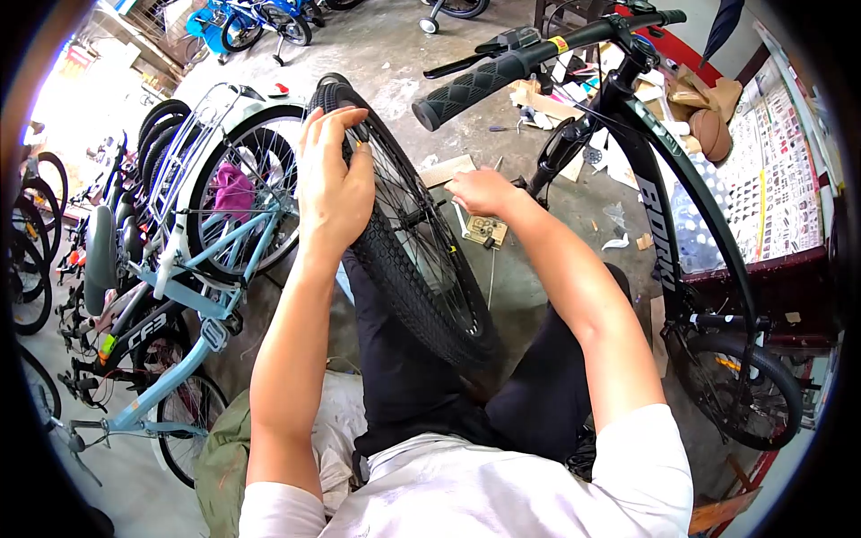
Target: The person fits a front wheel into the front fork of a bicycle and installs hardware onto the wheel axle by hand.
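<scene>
A bicycle wheel (408,260) with a black knobby tire stands upright between my knees, leaning a little. My left hand (336,184) grips the tire near its top, fingers bent over the tread and thumb along the side. My right hand (484,193) is closed beside the wheel's hub (429,211), on its right side. A slim, pale metal piece shows just under those fingers; whether they hold it I cannot tell. Beyond my right hand stands a black bicycle frame (659,179) with its fork and handlebar grip (471,90).
A light-blue bicycle (179,296) and several others crowd the left side. Cardboard and paper scraps (556,99) litter the floor ahead. A small board with metal parts (484,231) lies beyond the wheel. At right stands a printed-sheet-covered counter (776,170). Cloth sacks (229,448) lie by my left.
</scene>
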Action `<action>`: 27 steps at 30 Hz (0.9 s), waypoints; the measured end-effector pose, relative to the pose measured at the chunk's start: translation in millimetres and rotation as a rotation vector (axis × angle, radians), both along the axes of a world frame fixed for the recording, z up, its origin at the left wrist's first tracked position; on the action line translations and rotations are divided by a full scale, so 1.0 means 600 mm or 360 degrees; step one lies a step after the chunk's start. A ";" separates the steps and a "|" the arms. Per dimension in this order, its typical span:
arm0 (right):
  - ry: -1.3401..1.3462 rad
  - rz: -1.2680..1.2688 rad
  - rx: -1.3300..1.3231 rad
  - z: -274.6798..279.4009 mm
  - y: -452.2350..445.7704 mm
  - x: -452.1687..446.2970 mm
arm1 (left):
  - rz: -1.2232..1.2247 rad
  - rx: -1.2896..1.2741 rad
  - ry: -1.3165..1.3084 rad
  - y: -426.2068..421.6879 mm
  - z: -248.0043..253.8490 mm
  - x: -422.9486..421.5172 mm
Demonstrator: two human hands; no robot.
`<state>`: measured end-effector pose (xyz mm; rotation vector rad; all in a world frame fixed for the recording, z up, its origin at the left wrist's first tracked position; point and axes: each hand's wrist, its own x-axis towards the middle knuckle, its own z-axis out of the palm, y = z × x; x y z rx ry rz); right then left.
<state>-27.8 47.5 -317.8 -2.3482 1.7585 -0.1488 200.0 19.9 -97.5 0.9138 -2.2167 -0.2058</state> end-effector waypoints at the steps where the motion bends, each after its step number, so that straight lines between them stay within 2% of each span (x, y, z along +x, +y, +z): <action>1: 0.0113 0.0036 0.0082 -0.005 -0.012 0.010 | -0.0002 0.0014 0.0021 0.002 0.001 0.000; 4: 0.0161 0.0188 0.0117 -0.023 -0.030 0.030 | -0.0047 -0.0016 0.0014 0.001 -0.001 0.000; 8: 0.0184 0.0179 0.0053 -0.018 -0.050 0.038 | -0.0031 0.0018 -0.0022 -0.003 -0.004 0.001; 13: -0.0087 0.0109 -0.0174 -0.035 -0.054 0.035 | -0.0055 0.0034 -0.0019 -0.006 -0.003 0.006; 17: -0.0192 0.0095 -0.0143 -0.022 -0.047 0.027 | -0.0070 0.0017 0.0039 -0.003 -0.001 0.005; 19: -0.0406 0.0051 0.0091 -0.035 -0.051 0.019 | -0.0058 0.0040 0.0027 -0.004 0.001 0.006; 23: -0.0436 -0.0042 0.0242 -0.047 -0.054 0.020 | -0.0041 0.0047 0.0006 0.002 0.004 0.007; 25: -0.0601 0.0010 0.0133 -0.043 -0.048 0.020 | -0.0055 0.0013 0.0008 0.002 0.003 0.008; 27: -0.0545 0.0040 0.0011 -0.040 -0.049 0.029 | -0.0078 -0.0014 0.0015 -0.001 0.003 0.009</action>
